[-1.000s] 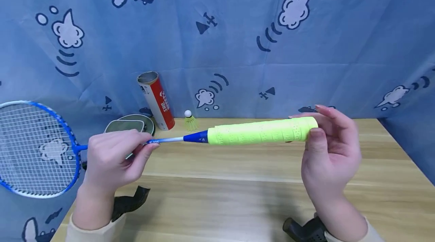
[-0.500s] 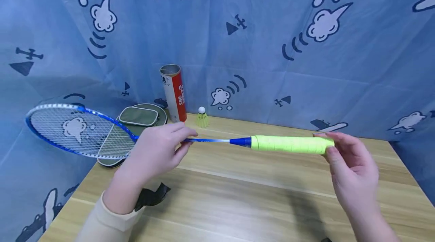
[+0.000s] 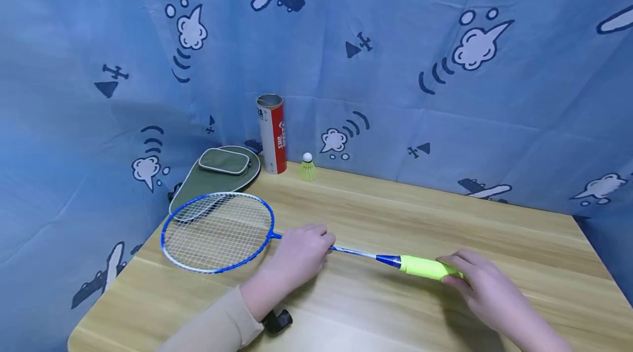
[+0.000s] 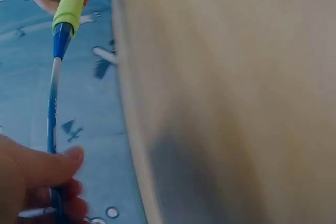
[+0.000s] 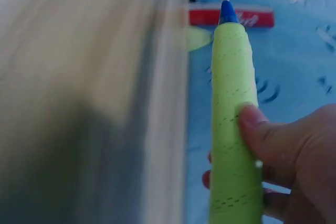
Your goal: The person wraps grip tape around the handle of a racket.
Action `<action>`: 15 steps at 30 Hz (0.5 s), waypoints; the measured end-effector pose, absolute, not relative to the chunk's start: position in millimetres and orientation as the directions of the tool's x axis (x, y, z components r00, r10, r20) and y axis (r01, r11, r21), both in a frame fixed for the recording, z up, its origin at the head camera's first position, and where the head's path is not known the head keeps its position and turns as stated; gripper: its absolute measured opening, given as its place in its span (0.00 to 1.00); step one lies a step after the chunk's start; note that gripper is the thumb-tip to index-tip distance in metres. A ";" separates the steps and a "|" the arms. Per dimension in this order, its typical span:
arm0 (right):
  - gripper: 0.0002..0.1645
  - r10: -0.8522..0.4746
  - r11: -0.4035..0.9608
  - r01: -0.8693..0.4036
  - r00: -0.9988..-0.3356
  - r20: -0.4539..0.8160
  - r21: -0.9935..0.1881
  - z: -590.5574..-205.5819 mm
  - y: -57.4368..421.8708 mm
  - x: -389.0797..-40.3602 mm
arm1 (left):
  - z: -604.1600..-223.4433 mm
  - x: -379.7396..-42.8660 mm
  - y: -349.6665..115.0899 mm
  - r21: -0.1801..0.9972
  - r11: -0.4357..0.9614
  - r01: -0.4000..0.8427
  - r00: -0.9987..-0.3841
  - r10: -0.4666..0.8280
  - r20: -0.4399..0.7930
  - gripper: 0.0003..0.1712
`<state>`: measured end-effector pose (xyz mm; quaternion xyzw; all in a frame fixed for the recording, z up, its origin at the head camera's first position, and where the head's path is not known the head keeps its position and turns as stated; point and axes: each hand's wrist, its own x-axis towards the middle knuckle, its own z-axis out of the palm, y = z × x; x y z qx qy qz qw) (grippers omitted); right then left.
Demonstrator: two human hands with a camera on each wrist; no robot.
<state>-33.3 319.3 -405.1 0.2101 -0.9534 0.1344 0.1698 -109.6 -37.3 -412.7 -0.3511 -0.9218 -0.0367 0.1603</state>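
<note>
A blue and white badminton racket (image 3: 355,252) lies level across both hands, its strung head to the left. My left hand (image 3: 303,253) pinches the thin shaft near the head; in the left wrist view, the thumb and fingers close around it. At the other end, my right hand (image 3: 487,289) holds the yellow-green perforated grip (image 5: 231,82) with the thumb on one side and fingers curled behind. In the head view the racket head (image 3: 217,231) overlaps the front of the green bag. Whether the racket touches the table cannot be told.
A green racket bag (image 3: 195,190) with a zipped pocket lies at the table's back left. Next to it stand a red and white shuttlecock tube (image 3: 273,135) and a yellow shuttlecock (image 3: 307,168) with a white tip. Blue printed cloth hangs behind the wooden table (image 3: 395,319).
Both hands have lowered the racket toward the table, and its head has come fully into view. The right hand has turned to lie over the grip. The camera view has shifted too.
</note>
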 end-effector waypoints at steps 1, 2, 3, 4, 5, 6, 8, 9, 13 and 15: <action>0.24 -0.339 0.883 -0.430 -0.861 0.380 -0.186 -412.6 324.1 -32.9 | -419.3 -111.0 -31.0 -0.056 0.753 0.655 -0.710 0.640 0.293 0.04; 0.24 -0.322 0.891 -0.413 -0.868 0.378 -0.190 -420.6 328.8 -32.6 | -424.6 -112.0 -26.1 -0.062 0.754 0.654 -0.716 0.643 0.272 0.04; 0.24 -0.303 0.899 -0.390 -0.883 0.358 -0.201 -427.6 332.4 -31.7 | -428.8 -112.5 -22.7 -0.058 0.758 0.649 -0.728 0.641 0.243 0.04; 0.23 -0.284 0.907 -0.363 -0.902 0.326 -0.215 -433.6 334.8 -31.2 | -431.2 -112.1 -21.2 -0.052 0.765 0.642 -0.741 0.637 0.213 0.04; 0.23 -0.266 0.913 -0.338 -0.918 0.294 -0.228 -439.1 336.1 -30.5 | -432.9 -111.1 -21.3 -0.040 0.772 0.635 -0.754 0.630 0.188 0.04; 0.22 -0.253 0.917 -0.318 -0.931 0.264 -0.242 -443.7 336.9 -29.8 | -433.9 -109.9 -22.5 -0.024 0.779 0.627 -0.766 0.622 0.165 0.03; 0.22 -0.220 0.926 -0.267 -0.956 0.194 -0.266 -448.4 336.7 -27.8 | -434.1 -106.9 -27.1 0.013 0.790 0.613 -0.784 0.606 0.133 0.03; 0.21 -0.206 0.929 -0.245 -0.965 0.162 -0.277 -448.3 336.4 -26.7 | -433.6 -105.2 -29.5 0.027 0.794 0.607 -0.790 0.601 0.120 0.03; 0.21 -0.165 0.940 -0.192 -0.979 0.119 -0.282 -443.2 339.6 -23.0 | -428.5 -96.6 -36.7 0.031 0.783 0.621 -0.780 0.613 0.121 0.03; 0.21 -0.152 0.944 -0.183 -0.980 0.130 -0.275 -439.6 342.3 -19.7 | -425.9 -93.8 -38.7 0.024 0.775 0.631 -0.771 0.623 0.132 0.04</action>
